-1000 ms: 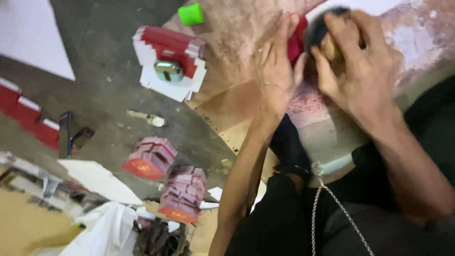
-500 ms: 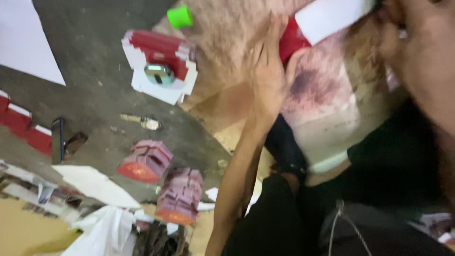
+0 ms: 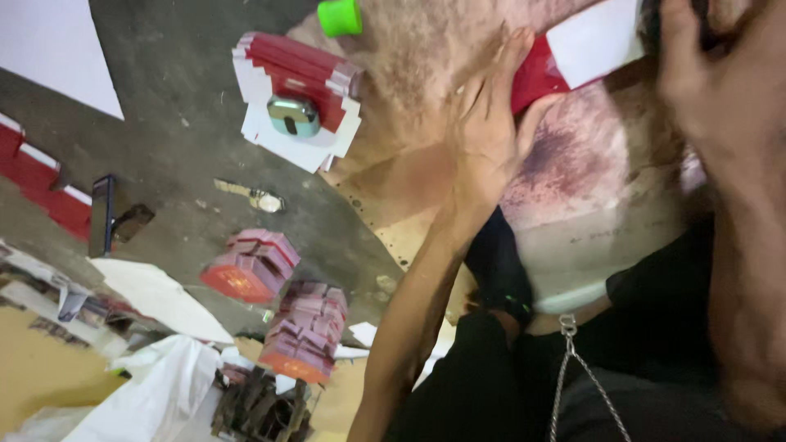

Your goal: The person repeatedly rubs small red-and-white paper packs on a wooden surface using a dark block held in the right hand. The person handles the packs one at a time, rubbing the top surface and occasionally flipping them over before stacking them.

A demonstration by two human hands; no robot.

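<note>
Two hands are showing. Left hand [image 3: 483, 139] is lying palm down on the stained board [image 3: 589, 188], fingers [image 3: 512, 49] spread and released, fingertips touching the near end of one red-and-white card [image 3: 573, 57] at the board's far edge. Right hand [image 3: 720, 82] is sitting at the card's other end, too close and blurred; I cannot tell its grip. Two bundles [image 3: 278, 303] of red cards are standing on the floor [image 3: 164, 147]. One flat stack [image 3: 299, 98] is carrying one metal weight [image 3: 293, 115]. One green cap [image 3: 340, 16] is lying at the board's far corner.
</note>
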